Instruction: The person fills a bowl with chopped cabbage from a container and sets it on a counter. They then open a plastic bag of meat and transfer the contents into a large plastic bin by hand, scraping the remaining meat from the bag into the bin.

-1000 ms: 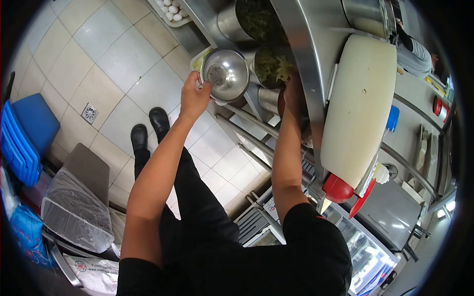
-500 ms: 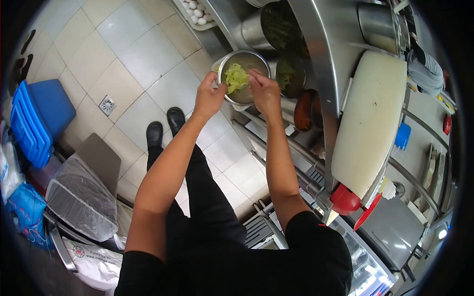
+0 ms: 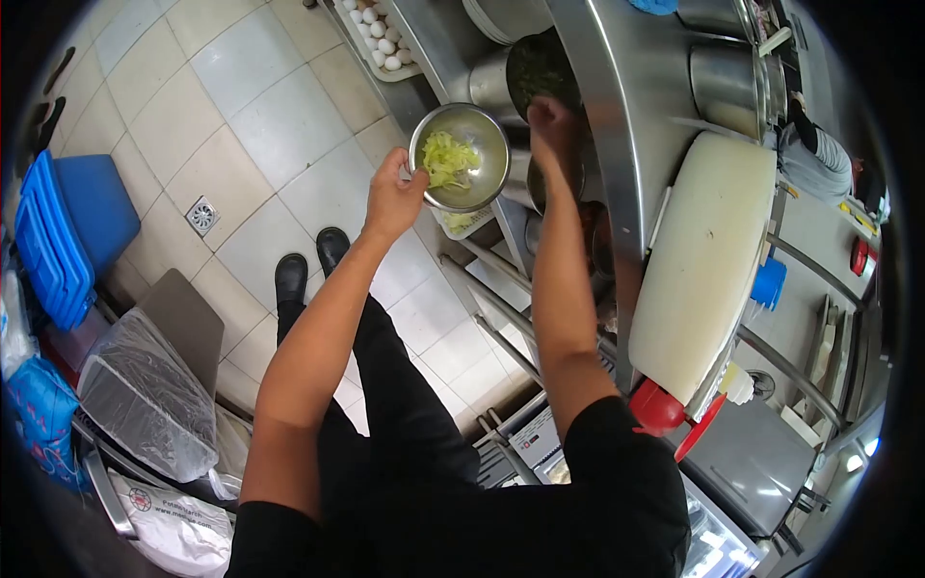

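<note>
My left hand (image 3: 396, 197) grips the near-left rim of a round metal bowl (image 3: 491, 154), thumb over the edge. Shredded pale-green lettuce (image 3: 447, 159) lies in the bowl, mostly on its left side. My right hand (image 3: 552, 125) reaches over the lower edge of a deep metal container holding dark leafy greens (image 3: 535, 72). Its fingers are dim and partly hidden, so I cannot make out anything in them. Below the bowl, a white tray (image 3: 466, 223) with more pale-green shreds shows partly. Another metal container beside it is mostly covered by my right forearm.
A tray of white eggs (image 3: 379, 37) sits at the upper middle. A long white cutting board (image 3: 708, 260) lies on the steel counter (image 3: 621, 125) at right. Blue bins (image 3: 67, 231) and a plastic-wrapped box (image 3: 149, 385) stand at left. Someone in a grey sleeve (image 3: 817, 159) is beyond the counter.
My right hand has left the bowl and moved up and right to the container of dark greens. The bowl, still in my left hand, has shifted slightly left and tilted.
</note>
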Motion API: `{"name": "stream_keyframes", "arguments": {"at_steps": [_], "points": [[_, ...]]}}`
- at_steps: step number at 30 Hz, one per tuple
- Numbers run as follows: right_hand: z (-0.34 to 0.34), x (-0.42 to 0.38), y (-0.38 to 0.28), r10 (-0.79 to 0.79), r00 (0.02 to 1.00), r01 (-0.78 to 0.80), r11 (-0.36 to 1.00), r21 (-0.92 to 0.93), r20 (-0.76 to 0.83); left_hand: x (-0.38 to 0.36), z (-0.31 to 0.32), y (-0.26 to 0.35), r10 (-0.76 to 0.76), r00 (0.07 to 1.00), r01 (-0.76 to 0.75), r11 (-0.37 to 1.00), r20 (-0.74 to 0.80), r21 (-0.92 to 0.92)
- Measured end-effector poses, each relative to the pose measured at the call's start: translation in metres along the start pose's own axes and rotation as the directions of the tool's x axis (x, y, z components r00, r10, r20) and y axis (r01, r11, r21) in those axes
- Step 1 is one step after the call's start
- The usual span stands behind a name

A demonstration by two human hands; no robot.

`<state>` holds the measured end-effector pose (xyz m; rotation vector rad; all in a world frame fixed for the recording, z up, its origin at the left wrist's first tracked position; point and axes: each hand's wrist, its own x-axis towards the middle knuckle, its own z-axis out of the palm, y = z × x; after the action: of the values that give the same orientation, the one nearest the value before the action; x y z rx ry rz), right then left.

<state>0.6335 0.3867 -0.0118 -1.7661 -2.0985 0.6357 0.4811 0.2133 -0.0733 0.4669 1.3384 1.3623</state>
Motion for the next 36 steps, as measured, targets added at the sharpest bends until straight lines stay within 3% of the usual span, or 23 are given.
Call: {"name": "stream_keyframes", "arguments": {"at_steps": [1, 2, 4, 10, 14, 15, 16, 17, 20, 21, 23, 24, 26, 30, 31, 33, 36], "points": [[0.006, 0.023, 0.012, -0.078, 0.997, 0.080, 0.991, -0.106, 0.023, 0.000, -0.004, 0.003, -0.012, 1.000, 0.013, 0.999, -0.013, 0.034], [0.017, 0.043, 0.028, -0.304, 0.951, 0.273, 0.917, -0.292, -0.064, 0.001, -0.009, 0.005, -0.025, 0.999, 0.028, 0.997, -0.030, 0.071], [0.040, 0.074, 0.049, -0.445, 0.894, 0.374, 0.799, -0.471, -0.044, -0.001, -0.018, 0.005, -0.035, 0.998, 0.038, 0.998, -0.051, 0.059], [0.055, 0.100, 0.071, -0.501, 0.864, 0.419, 0.664, -0.619, 0.048, 0.002, -0.037, -0.004, -0.108, 0.990, 0.115, 0.990, -0.095, 0.080], [0.046, 0.093, 0.087, -0.425, 0.905, 0.338, 0.705, -0.624, 0.009, 0.002, -0.032, 0.005, -0.123, 0.988, 0.119, 0.992, -0.095, -0.046], [0.035, 0.082, 0.077, -0.290, 0.957, 0.266, 0.884, -0.384, -0.004, 0.001, -0.031, 0.015, -0.149, 0.985, 0.146, 0.988, -0.085, -0.043], [0.030, 0.076, 0.074, -0.150, 0.988, 0.152, 0.982, -0.114, 0.024, 0.002, -0.032, 0.016, -0.148, 0.985, 0.144, 0.989, -0.085, -0.046], [0.031, 0.079, 0.080, -0.151, 0.988, 0.153, 0.982, -0.115, 0.024, 0.004, -0.032, 0.016, -0.151, 0.986, 0.151, 0.989, -0.072, -0.010], [0.033, 0.089, 0.122, 0.040, 0.996, -0.053, 0.984, 0.170, 0.079, 0.014, -0.026, 0.010, -0.097, 0.993, 0.099, 0.995, -0.060, 0.027], [0.035, 0.094, 0.144, -0.072, 0.993, 0.032, 0.923, 0.383, 0.091, 0.018, -0.023, 0.007, -0.039, 0.997, 0.041, 0.999, -0.065, 0.030], [0.026, 0.088, 0.132, -0.184, 0.980, 0.104, 0.809, 0.578, 0.082, 0.025, -0.016, 0.011, -0.024, 0.997, 0.029, 0.998, -0.079, 0.062], [0.014, 0.079, 0.121, -0.026, 0.982, -0.131, 0.610, 0.782, 0.186, 0.028, -0.014, 0.014, -0.010, 0.996, 0.019, 0.995, -0.093, 0.097], [-0.010, 0.052, 0.065, 0.092, 0.940, -0.340, 0.321, 0.884, 0.328, 0.037, -0.012, 0.007, -0.010, 0.995, 0.020, 0.994, -0.095, 0.106], [-0.006, -0.004, -0.033, 0.103, 0.868, -0.389, 0.749, 0.536, 0.486, 0.044, -0.012, 0.008, -0.026, 0.996, 0.036, 0.992, -0.084, 0.119], [0.007, -0.014, -0.042, 0.103, 0.868, -0.390, 0.747, 0.539, 0.486, 0.044, -0.012, 0.008, -0.026, 0.996, 0.036, 0.992, -0.084, 0.123], [0.030, -0.027, -0.054, -0.079, 0.865, -0.062, 0.963, 0.263, 0.495, 0.044, -0.016, 0.007, -0.044, 0.996, 0.057, 0.983, -0.074, 0.174], [0.044, -0.034, -0.053, -0.044, 0.865, -0.116, 0.952, 0.284, 0.501, 0.045, -0.027, -0.013, 0.040, 0.995, -0.022, 0.983, -0.095, 0.184]]}}
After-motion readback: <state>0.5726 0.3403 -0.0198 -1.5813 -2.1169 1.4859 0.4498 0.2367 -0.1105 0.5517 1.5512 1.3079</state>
